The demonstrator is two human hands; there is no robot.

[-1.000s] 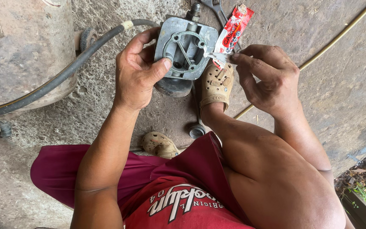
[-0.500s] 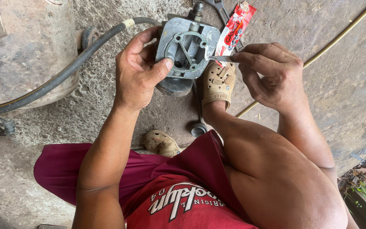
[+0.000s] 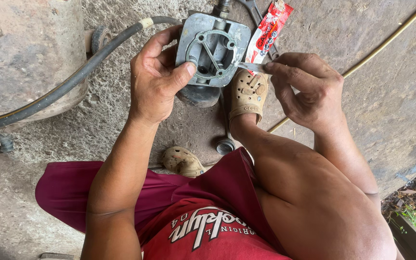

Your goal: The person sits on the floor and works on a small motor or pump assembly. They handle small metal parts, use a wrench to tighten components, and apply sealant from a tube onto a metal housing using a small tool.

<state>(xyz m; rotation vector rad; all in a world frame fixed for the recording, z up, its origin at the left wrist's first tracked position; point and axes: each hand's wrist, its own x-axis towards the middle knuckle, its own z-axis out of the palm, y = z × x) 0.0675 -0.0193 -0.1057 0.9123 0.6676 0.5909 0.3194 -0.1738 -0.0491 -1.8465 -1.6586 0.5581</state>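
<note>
Little shift since earlier frames: right hand (image 3: 309,89) edges tube nozzle closer to casting rim. Left hand (image 3: 157,79) grips grey metal housing (image 3: 214,48), thumb across lower edge, fingers wrapped behind, open face up. Right-hand fingers pinched shut on red-white sealant tube (image 3: 266,36); tube's long axis slants up-right, nozzle at housing's right edge. Housing recess looks empty. Black hose (image 3: 73,79) lies left, tan clog (image 3: 247,94) below.

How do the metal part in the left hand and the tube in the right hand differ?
The grey metal cover plate is rigid, squarish and dull; the red-and-white tube is slim, crumpled and brightly printed. The left hand grips the plate's edge; the right hand pinches the tube's tip. Both are held above the concrete floor.
</note>
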